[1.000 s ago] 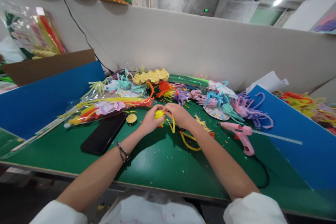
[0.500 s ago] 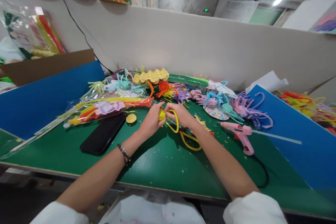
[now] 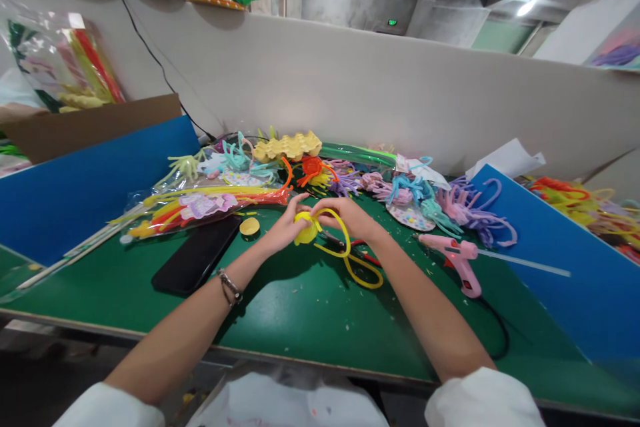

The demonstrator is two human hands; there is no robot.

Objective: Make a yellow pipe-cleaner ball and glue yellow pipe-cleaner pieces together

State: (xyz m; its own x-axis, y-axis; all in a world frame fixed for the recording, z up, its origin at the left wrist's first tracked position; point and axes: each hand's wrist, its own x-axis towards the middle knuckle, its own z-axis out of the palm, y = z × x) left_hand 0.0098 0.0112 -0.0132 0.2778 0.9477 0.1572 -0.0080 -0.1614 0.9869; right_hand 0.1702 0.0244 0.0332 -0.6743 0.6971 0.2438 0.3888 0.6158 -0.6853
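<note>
A broad green tabletop [image 3: 280, 330] is flanked at the right by an upright blue panel [image 3: 555, 273]. On the left half, a flat black phone-like slab [image 3: 195, 259] is laid; on the right, a pink plastic glue gun [image 3: 463, 257] is seen, fitted with a long translucent stick.

Between them, both bare hands are held close together above the table. By the left hand [image 3: 286, 225], a small rounded bundle of yellow fuzzy stem [image 3: 305, 232] is grasped at its side. By the right hand [image 3: 345, 215], a bright yellow fuzzy strand [image 3: 346, 230] is pinched beside the bundle, its length bowed into a loop; the exact fingertip contact cannot be made out.

The bundle is judged very light, soft outside and easily crushed, with little slip. It is best cradled lightly around its sides. The strand, probably springy yet bendable, is best taken near the bundle. A small, round, pale-yellow cup [image 3: 249, 227] is left near the slab.
</note>
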